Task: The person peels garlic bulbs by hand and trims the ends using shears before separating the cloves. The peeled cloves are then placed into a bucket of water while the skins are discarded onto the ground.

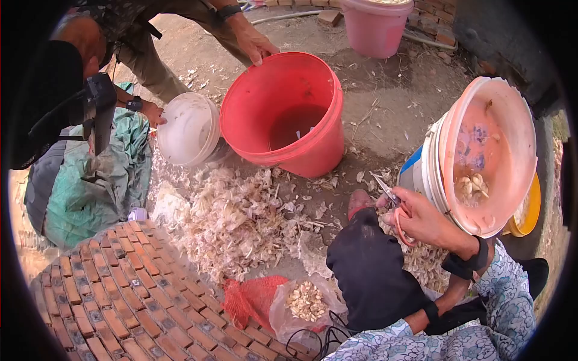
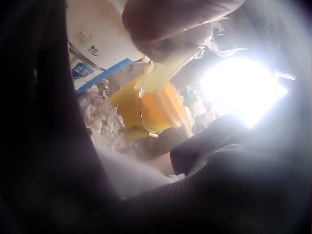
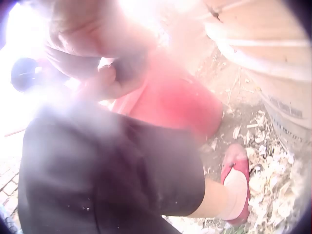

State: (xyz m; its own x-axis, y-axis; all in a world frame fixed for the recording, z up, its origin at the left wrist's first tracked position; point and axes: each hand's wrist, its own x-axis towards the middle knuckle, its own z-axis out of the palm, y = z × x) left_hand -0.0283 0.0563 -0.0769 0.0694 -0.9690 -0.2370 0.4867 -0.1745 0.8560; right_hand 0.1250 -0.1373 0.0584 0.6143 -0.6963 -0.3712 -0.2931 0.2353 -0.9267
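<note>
At the right of the head view my right hand (image 1: 424, 216) holds scissors (image 1: 390, 195) with orange-red handles, blades pointing up and left. In the right wrist view the fingers of this hand (image 3: 97, 39) curl above a dark trouser leg, partly lost in glare. My left hand is hidden behind the right forearm in the head view. Seen from the left wrist, the left hand (image 2: 178, 24) grips a pale elongated piece (image 2: 165, 75) with strips of papery skin beside it. Close by, a tall pale bucket (image 1: 445, 162) has garlic bulbs (image 1: 472, 188) inside.
Another person's hands (image 1: 257, 45) touch a red bucket (image 1: 325, 150) and a whitish tub (image 1: 186, 129). A heap of garlic skins (image 1: 229, 219) lies on the ground. Peeled cloves (image 1: 306, 301) sit in a plastic bag beside red mesh (image 1: 250, 298). A yellow bucket (image 1: 531, 210) stands right.
</note>
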